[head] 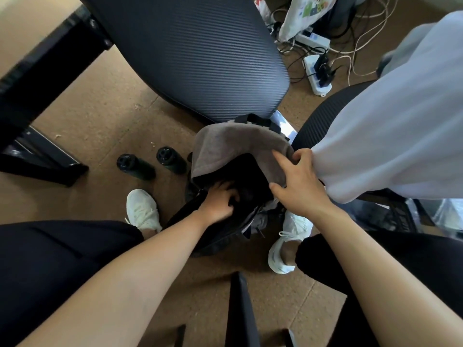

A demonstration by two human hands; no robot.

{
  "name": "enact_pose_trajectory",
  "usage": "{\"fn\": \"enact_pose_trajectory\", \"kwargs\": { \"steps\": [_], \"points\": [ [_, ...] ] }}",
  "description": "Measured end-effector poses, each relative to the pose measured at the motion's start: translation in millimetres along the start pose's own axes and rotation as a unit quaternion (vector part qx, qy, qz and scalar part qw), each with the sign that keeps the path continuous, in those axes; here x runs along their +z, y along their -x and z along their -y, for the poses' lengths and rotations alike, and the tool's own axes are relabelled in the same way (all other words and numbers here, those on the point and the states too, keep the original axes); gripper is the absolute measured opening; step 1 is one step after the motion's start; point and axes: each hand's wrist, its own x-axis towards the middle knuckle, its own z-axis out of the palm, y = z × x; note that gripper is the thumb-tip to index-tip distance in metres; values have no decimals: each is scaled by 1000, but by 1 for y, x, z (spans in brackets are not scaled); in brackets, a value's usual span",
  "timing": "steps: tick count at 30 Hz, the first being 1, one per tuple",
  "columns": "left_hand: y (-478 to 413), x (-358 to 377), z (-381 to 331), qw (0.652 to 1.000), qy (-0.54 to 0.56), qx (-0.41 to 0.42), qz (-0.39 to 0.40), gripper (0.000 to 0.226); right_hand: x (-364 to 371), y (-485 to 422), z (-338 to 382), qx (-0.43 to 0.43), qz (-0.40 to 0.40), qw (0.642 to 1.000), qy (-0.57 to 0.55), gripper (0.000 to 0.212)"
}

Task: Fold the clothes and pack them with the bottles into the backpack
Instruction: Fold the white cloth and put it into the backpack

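While my left grip (218, 201) curls into the backpack's (220, 240) dark mouth, my right grip (298, 181) pinches the grey cloth (225, 144) draped over it. The cloth is limp and light, so I bunch it at the edge. Two rigid, heavier bottles (135, 166) stand on the floor (100, 116), left of the backpack.

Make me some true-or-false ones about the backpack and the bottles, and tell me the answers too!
1. Two bottles stand on the floor. True.
2. The bottles are already inside the backpack. False: they stand outside it, off to its left.
3. The right hand holds the grey cloth. True.
4. The shoes are black. False: they are white.
5. The left hand rests on a chair. False: it reaches into the backpack's opening.
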Motion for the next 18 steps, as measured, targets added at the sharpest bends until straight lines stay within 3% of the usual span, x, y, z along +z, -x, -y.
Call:
{"fn": "enact_pose_trajectory", "kwargs": {
  "steps": [2,3,6,12,18],
  "points": [
    [12,3,2,995,-29,0,-91,32,0,0,1,1,-1,1000,-9,76],
    [16,6,3,994,-56,-14,-95,37,0,0,1,1,-1,1000,-13,76],
    [17,12,-1,995,-82,-61,13,57,0,1,0,3,-5,1000,-18,74],
    [-1,0,-17,981,9,-129,143,61,1,4,-2,-5,-6,999,-38,74],
    [-12,-16,-25,973,98,-168,122,74,-3,7,-4,-4,10,998,-60,74]
  ]
}}
